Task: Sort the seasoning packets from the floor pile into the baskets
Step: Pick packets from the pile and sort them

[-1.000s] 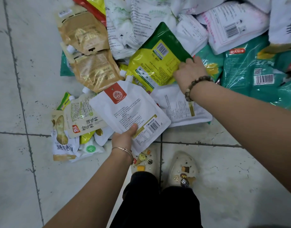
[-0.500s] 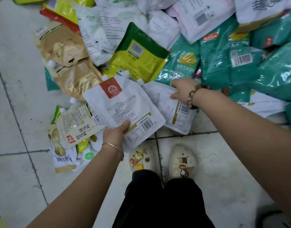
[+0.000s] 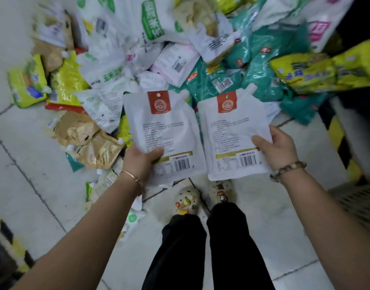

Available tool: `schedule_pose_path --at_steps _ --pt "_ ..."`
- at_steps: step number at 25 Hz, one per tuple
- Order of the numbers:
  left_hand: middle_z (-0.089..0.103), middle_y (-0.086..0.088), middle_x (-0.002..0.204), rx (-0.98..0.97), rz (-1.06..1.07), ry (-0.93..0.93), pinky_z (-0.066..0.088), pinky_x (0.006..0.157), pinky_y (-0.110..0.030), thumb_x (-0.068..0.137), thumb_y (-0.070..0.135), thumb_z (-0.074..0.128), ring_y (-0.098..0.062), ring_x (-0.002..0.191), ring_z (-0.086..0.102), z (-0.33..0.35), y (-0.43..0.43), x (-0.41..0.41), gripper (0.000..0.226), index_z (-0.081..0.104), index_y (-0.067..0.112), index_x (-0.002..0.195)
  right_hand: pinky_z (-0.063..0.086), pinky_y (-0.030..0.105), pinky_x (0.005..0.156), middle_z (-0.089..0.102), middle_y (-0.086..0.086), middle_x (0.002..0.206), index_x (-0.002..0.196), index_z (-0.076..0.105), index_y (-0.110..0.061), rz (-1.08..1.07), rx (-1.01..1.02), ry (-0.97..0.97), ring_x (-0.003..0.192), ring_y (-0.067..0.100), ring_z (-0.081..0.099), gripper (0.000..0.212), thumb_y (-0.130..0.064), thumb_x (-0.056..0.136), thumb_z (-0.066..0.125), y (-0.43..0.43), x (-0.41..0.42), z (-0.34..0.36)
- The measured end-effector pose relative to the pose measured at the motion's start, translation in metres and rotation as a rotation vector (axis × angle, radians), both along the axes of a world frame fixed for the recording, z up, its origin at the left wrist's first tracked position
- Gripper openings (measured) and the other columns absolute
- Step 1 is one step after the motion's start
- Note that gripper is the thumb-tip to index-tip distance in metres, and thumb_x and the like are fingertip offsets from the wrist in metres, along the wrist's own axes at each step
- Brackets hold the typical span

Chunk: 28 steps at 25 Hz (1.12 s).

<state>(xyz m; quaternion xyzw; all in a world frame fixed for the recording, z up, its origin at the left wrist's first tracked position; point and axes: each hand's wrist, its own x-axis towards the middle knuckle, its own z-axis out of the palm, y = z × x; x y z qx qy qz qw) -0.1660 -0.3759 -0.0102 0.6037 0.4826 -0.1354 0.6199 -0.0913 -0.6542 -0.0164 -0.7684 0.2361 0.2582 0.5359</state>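
I hold two matching white spout pouches with red labels side by side above the floor. My left hand (image 3: 140, 161) grips the bottom left corner of the left pouch (image 3: 167, 130), thumb on its front. My right hand (image 3: 278, 149) grips the lower right edge of the right pouch (image 3: 232, 132). Behind them the floor pile (image 3: 179, 59) spreads out with white, teal, yellow and gold packets. No basket shows in this view.
Gold spout pouches (image 3: 88, 141) lie left of my left hand. Yellow packets (image 3: 317, 70) sit at the far right. A yellow-and-black striped edge (image 3: 343, 147) and a dark grille (image 3: 359, 201) stand on the right. My shoes (image 3: 202, 197) are on pale floor tiles.
My right hand has picked a second white pouch up from the pile. Both pouches are now lifted and held upright side by side. The view has tilted up and blurred.
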Motion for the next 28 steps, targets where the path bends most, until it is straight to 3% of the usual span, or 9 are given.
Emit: schedule_pose_path --at_steps 5,9,13,20,25,28 --pt "0.069 0.011 0.074 0.041 -0.354 -0.079 0.051 0.054 -0.014 0.071 -0.01 0.07 0.0 0.059 0.066 0.075 -0.038 0.032 0.029 0.066 0.013 0.088 0.051 0.016 0.05 0.068 -0.016 0.064 0.083 0.066 -0.021 -0.331 0.015 -0.022 0.056 -0.001 0.063 0.016 -0.007 0.087 0.06 -0.047 -0.041 0.075" --pt "0.069 0.011 0.069 0.097 -0.538 -0.113 0.053 0.057 -0.023 0.07 -0.005 0.072 -0.008 0.059 0.066 0.118 -0.082 0.046 0.027 0.066 0.02 0.078 0.055 0.022 0.055 0.072 -0.01 0.073 0.082 0.069 -0.022 -0.519 0.117 -0.062 0.065 0.006 0.068 0.019 -0.007 0.088 0.059 -0.094 -0.076 0.113" --pt "0.069 0.011 0.061 0.061 -0.583 -0.178 0.052 0.051 -0.019 0.071 -0.009 0.069 -0.005 0.054 0.065 0.149 -0.145 0.046 0.027 0.065 0.017 0.076 0.058 0.033 0.072 0.074 -0.002 0.086 0.089 0.07 -0.018 -0.636 0.237 -0.112 0.079 0.017 0.069 0.017 -0.006 0.086 0.058 -0.15 -0.11 0.14" --pt "0.071 -0.006 0.086 -0.006 -0.735 -0.211 0.053 0.081 -0.042 0.072 -0.007 0.069 -0.027 0.084 0.068 0.186 -0.289 0.007 0.025 0.067 0.012 0.089 0.057 0.028 0.072 0.074 -0.006 0.085 0.083 0.077 -0.026 -0.919 0.263 -0.33 0.08 0.013 0.069 0.024 -0.012 0.073 0.06 -0.258 -0.197 0.193" --pt "0.069 0.02 0.065 -0.056 -0.977 -0.311 0.05 0.054 -0.011 0.078 -0.015 0.059 0.005 0.062 0.065 0.212 -0.412 -0.044 0.029 0.061 0.002 0.102 0.056 0.026 0.066 0.074 -0.007 0.081 0.091 0.071 -0.018 -1.078 0.155 -0.393 0.076 0.011 0.069 0.026 0.0 0.081 0.056 -0.348 -0.282 0.22" --pt "0.071 0.004 0.083 -0.027 -1.09 -0.331 0.049 0.055 -0.007 0.079 -0.014 0.06 0.006 0.063 0.064 0.219 -0.48 -0.078 0.031 0.06 0.006 0.104 0.056 0.026 0.066 0.074 -0.004 0.082 0.082 0.077 -0.023 -1.171 0.178 -0.408 0.077 0.013 0.07 0.026 -0.006 0.076 0.058 -0.4 -0.332 0.23"
